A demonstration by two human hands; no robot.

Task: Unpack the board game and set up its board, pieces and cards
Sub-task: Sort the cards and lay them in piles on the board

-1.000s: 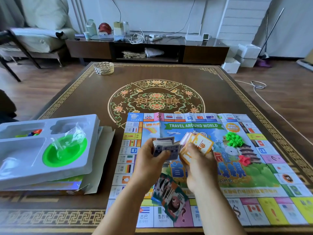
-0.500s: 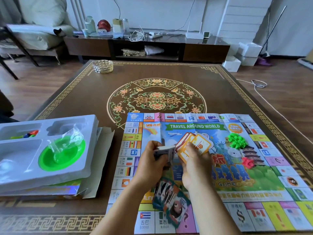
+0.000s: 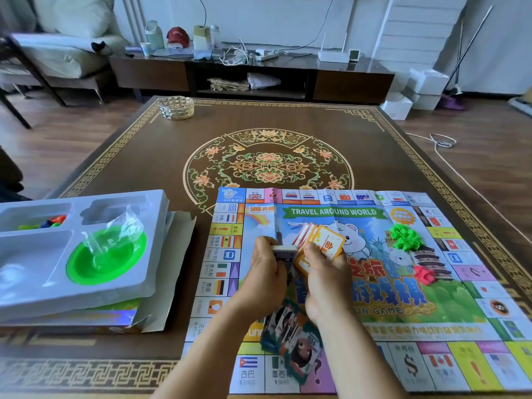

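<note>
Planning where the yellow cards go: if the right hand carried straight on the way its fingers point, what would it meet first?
The right hand points up-left, so probably the left hand and its card stack; depth is unclear.

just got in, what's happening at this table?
A person is setting up a board game. The paper board lies unfolded on the table. The left hand grips a small stack of cards; the right hand holds a fan of orange cards. Green pieces and red pieces sit on the board; more cards lie below the hands.
</note>
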